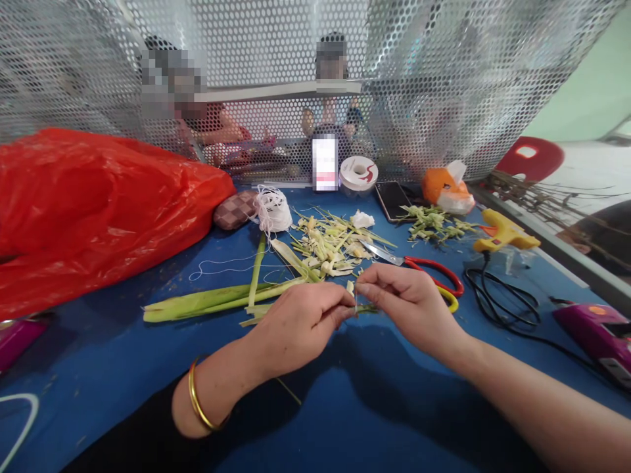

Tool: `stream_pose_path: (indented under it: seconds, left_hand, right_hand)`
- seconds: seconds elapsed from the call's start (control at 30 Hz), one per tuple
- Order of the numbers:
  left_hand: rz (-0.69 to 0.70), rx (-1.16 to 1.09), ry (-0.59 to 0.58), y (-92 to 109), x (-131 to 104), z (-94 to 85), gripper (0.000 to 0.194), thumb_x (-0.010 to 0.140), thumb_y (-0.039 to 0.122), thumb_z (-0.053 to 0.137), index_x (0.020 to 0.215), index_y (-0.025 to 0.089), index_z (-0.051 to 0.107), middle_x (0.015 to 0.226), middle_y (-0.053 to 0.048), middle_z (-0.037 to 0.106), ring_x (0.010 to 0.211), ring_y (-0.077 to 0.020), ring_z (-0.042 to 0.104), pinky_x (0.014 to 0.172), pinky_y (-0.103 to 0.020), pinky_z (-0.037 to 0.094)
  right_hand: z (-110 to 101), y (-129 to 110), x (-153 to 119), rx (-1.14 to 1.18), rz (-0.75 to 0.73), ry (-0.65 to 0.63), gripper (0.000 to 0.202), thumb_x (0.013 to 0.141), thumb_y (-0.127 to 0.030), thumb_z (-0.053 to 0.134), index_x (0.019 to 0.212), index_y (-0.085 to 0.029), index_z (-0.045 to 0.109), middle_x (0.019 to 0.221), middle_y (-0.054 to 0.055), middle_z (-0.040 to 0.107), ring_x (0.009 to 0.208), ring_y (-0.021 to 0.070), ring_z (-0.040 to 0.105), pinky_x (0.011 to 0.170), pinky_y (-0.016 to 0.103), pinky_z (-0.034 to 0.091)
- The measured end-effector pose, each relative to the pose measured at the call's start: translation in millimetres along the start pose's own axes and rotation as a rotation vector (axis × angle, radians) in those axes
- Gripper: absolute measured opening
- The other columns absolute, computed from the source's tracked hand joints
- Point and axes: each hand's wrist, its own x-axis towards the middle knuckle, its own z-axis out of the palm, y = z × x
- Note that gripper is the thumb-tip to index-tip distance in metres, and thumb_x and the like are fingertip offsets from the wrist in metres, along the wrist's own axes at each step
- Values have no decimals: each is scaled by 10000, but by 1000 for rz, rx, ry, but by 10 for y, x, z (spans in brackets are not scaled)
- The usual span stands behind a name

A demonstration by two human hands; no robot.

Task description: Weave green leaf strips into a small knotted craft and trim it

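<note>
My left hand (300, 322) pinches a small piece of green leaf (365, 308) at the middle of the blue table. Beside it my right hand (411, 305) has its thumb and forefinger pressed together close to the piece; a thin thread seems to run there, but it is too fine to make out. Long green leaves (197, 303) lie left of my hands. Beyond them are a heap of leaf scraps (328, 246) and a bundle of white string (274, 210). Scissors with red handles (419, 263) lie behind my right hand, partly over a yellow handle (449, 299).
A red plastic bag (98, 210) fills the left. At the back stand a lit phone (324, 163) and a ribbon spool (359, 173) before a perforated metal screen (266, 39). A yellow glue gun (505, 233), its black cable (497, 305) and a purple device (596, 335) are right.
</note>
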Motion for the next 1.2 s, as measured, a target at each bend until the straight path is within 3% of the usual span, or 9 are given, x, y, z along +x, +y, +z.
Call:
stream_pose_path:
  seconds: [0.17, 0.33, 0.5, 0.73, 1.0, 1.2]
  left_hand:
    - [-20, -69, 42, 27, 14, -27, 158, 944, 212, 488, 929, 198, 644, 843, -2, 678, 771, -137, 599, 692, -252, 427]
    - [-51, -65, 117, 12, 30, 0, 143, 923, 222, 516, 863, 193, 643, 792, -5, 659, 731, -138, 587, 672, -257, 428]
    - [-90, -15, 227, -48, 38, 23, 169, 930, 219, 496, 860, 185, 646, 763, -8, 654, 713, -137, 576, 658, -269, 414]
    - [-129, 19, 296, -75, 12, 71, 179, 931, 236, 517, 869, 178, 674, 788, -16, 690, 728, -140, 597, 664, -279, 418]
    - [-99, 34, 347, -67, 1, 122, 189, 932, 208, 513, 848, 183, 682, 810, -18, 706, 757, -143, 624, 698, -277, 439]
    - [-109, 7, 359, -74, 13, 109, 151, 907, 179, 553, 843, 191, 689, 805, -3, 716, 743, -142, 636, 685, -264, 452]
  right_hand:
    - [39, 27, 58, 296, 228, -26, 188, 796, -306, 620, 663, -177, 587, 535, -69, 409, 458, 70, 278, 418, 222, 220]
    - [115, 47, 27, 300, 249, -26, 226, 796, -360, 628, 675, -170, 606, 503, -76, 386, 458, 74, 275, 427, 227, 220]
    - [209, 81, -51, 113, 98, 25, 232, 877, -312, 560, 694, -175, 602, 593, -32, 492, 552, 104, 414, 503, 229, 341]
    - [216, 82, -165, -321, -295, 52, 167, 938, -149, 470, 850, -166, 612, 695, 15, 590, 611, 119, 524, 571, 239, 387]
    - [233, 35, -206, -403, -428, -13, 199, 901, -70, 441, 783, -167, 568, 640, -7, 514, 549, 114, 440, 530, 247, 333]
    - [226, 33, -221, -398, -446, 33, 190, 895, -59, 444, 821, -152, 592, 644, -7, 522, 543, 111, 446, 527, 238, 346]
